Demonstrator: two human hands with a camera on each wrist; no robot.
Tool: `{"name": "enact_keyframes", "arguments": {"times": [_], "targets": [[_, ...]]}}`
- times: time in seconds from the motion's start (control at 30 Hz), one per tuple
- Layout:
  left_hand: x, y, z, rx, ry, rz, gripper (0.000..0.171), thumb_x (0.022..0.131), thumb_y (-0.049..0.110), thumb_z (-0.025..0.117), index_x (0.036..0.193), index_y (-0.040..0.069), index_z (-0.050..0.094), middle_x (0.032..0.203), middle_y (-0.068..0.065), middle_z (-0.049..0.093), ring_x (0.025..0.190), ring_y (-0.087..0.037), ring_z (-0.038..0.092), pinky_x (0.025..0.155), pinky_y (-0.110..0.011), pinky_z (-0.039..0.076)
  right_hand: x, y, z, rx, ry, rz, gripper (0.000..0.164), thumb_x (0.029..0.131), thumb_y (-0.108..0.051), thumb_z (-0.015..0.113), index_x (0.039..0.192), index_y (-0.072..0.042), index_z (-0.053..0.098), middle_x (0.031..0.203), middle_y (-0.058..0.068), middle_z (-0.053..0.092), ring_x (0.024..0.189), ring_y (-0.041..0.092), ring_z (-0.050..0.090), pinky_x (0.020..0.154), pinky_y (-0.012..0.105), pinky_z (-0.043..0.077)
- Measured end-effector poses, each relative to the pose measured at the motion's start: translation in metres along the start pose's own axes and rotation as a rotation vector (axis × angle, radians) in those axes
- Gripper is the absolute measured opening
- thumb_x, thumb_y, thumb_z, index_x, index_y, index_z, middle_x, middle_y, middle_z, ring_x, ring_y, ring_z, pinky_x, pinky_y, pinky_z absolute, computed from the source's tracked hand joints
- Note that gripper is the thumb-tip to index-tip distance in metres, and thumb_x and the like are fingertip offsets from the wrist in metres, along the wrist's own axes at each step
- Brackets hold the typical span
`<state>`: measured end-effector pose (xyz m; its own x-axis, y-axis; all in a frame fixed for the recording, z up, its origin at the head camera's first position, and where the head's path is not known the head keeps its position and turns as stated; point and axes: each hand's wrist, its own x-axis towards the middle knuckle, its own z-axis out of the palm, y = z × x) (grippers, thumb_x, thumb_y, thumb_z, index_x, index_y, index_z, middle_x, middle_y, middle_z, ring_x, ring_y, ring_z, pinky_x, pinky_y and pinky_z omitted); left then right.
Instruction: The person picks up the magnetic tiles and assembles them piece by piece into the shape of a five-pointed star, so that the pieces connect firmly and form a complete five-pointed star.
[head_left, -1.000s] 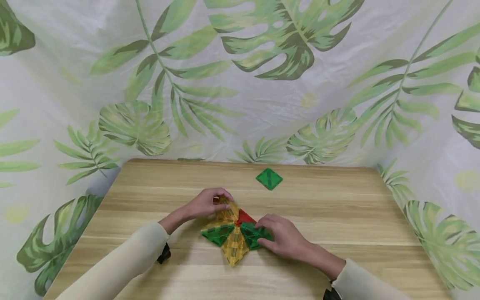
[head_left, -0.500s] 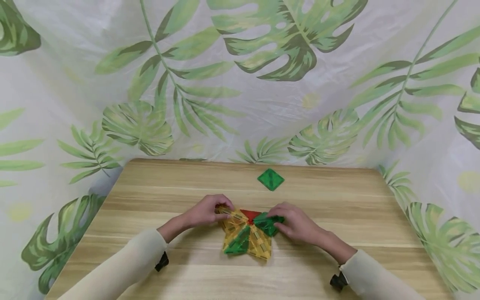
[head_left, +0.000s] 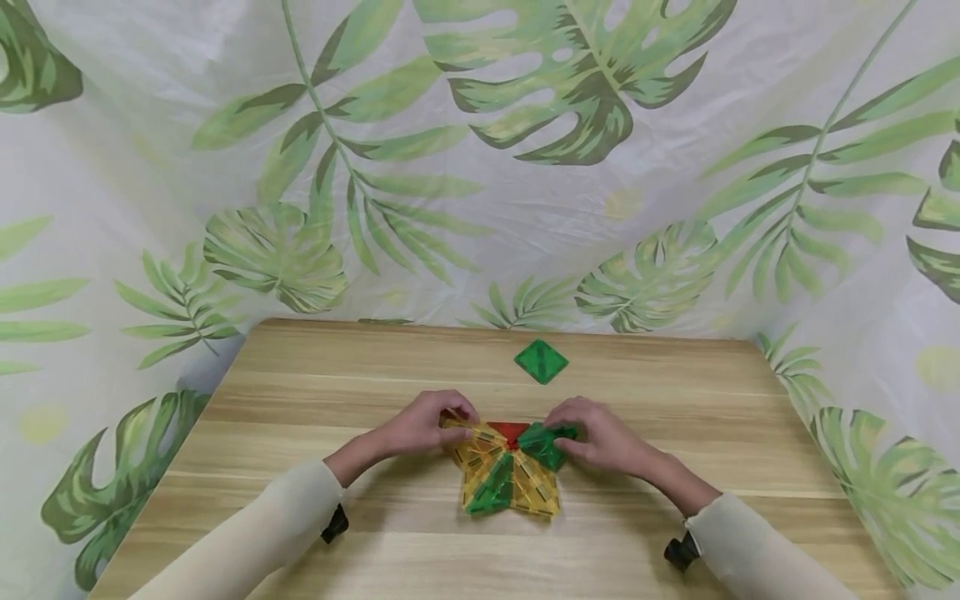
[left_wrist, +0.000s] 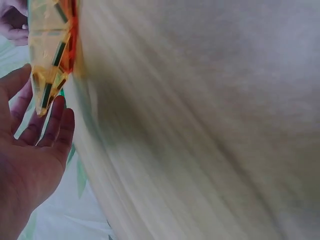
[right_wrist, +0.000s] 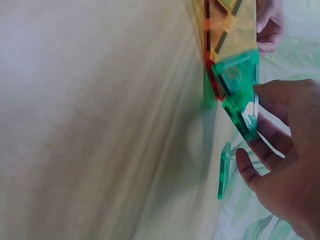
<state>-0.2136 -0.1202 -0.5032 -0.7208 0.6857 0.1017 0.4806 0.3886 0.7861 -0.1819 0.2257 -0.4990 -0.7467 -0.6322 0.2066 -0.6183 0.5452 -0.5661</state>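
Several translucent triangular magnetic tiles are joined in a fan-shaped piece at the middle of the table in the head view. My left hand (head_left: pixel 416 423) pinches the yellow tiles (head_left: pixel 480 443) on its left side; the left wrist view shows the thumb and fingers at their orange-yellow tip (left_wrist: pixel 44 92). With my right hand (head_left: pixel 603 437) I pinch the green tile (head_left: pixel 543 448) on the right side, also seen as a green tile (right_wrist: pixel 240 75) in the right wrist view. A red tile (head_left: pixel 507 432) sits at the far side. Another green tile (head_left: pixel 491 492) and a yellow tile (head_left: pixel 538 492) point towards me.
One loose green diamond shape (head_left: pixel 541 361) lies flat near the back of the wooden table (head_left: pixel 337 358). Behind the table hangs a leaf-patterned cloth (head_left: pixel 405 200), which also runs along both sides.
The joined tiles have turned counterclockwise and shifted right, so the red tile now faces the back. My left hand moved slightly right and nearer; my right hand moved right and farther back.
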Motion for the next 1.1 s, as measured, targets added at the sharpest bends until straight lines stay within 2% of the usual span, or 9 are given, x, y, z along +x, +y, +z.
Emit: {"name": "enact_keyframes", "arguments": {"times": [0.13,0.27,0.57,0.77,0.9,1.1], "targets": [[0.013,-0.002,-0.004,-0.062,0.032,-0.027,0.019,0.1,0.006,0.073,0.116,-0.003,0.072,0.114,-0.016,0.075,0.107,-0.027,0.071,0.094,-0.041,0.06,0.01,0.01,-0.005,0.063,0.068,0.088,0.025,0.094,-0.007,0.081,0.117,0.0,0.075,0.113,0.013,0.076,0.103,0.029,0.072,0.088,0.046,0.061],[0.032,-0.001,-0.01,-0.13,0.064,-0.089,0.027,0.104,0.005,0.067,0.127,-0.008,0.068,0.126,-0.024,0.07,0.114,-0.033,0.069,0.099,-0.043,0.058,0.023,0.023,-0.011,0.098,0.131,0.187,0.029,0.094,-0.009,0.081,0.119,0.005,0.075,0.113,0.02,0.075,0.098,0.03,0.072,0.081,0.041,0.062],[0.068,-0.016,-0.013,-0.237,0.067,-0.266,0.045,0.108,0.014,0.062,0.149,-0.004,0.054,0.148,-0.023,0.058,0.132,-0.036,0.06,0.109,-0.046,0.052,0.054,0.054,-0.022,0.088,0.154,0.347,0.042,0.094,-0.018,0.082,0.126,0.008,0.071,0.12,0.024,0.074,0.105,0.037,0.07,0.089,0.052,0.059],[0.087,-0.022,-0.016,-0.358,0.005,-0.329,0.055,0.109,0.015,0.06,0.158,-0.002,0.043,0.159,-0.022,0.048,0.143,-0.038,0.051,0.117,-0.05,0.044,0.067,0.069,-0.02,0.083,0.137,0.462,0.057,0.091,-0.025,0.085,0.134,0.008,0.067,0.124,0.024,0.071,0.108,0.034,0.068,0.093,0.051,0.057],[0.098,-0.024,-0.017,-0.388,-0.04,-0.351,0.059,0.11,0.017,0.059,0.162,0.0,0.037,0.162,-0.021,0.045,0.147,-0.036,0.047,0.12,-0.051,0.041,0.071,0.075,-0.018,0.097,0.13,0.488,0.062,0.09,-0.028,0.085,0.137,0.007,0.065,0.128,0.024,0.07,0.113,0.036,0.067,0.096,0.053,0.056],[0.11,-0.023,-0.013,-0.427,-0.08,-0.37,0.062,0.108,0.01,0.06,0.163,-0.001,0.034,0.163,-0.022,0.043,0.15,-0.036,0.044,0.122,-0.048,0.039,0.076,0.077,-0.014,0.1,0.131,0.494,0.064,0.088,-0.026,0.087,0.137,0.008,0.065,0.131,0.025,0.07,0.118,0.04,0.067,0.098,0.054,0.056]]}}
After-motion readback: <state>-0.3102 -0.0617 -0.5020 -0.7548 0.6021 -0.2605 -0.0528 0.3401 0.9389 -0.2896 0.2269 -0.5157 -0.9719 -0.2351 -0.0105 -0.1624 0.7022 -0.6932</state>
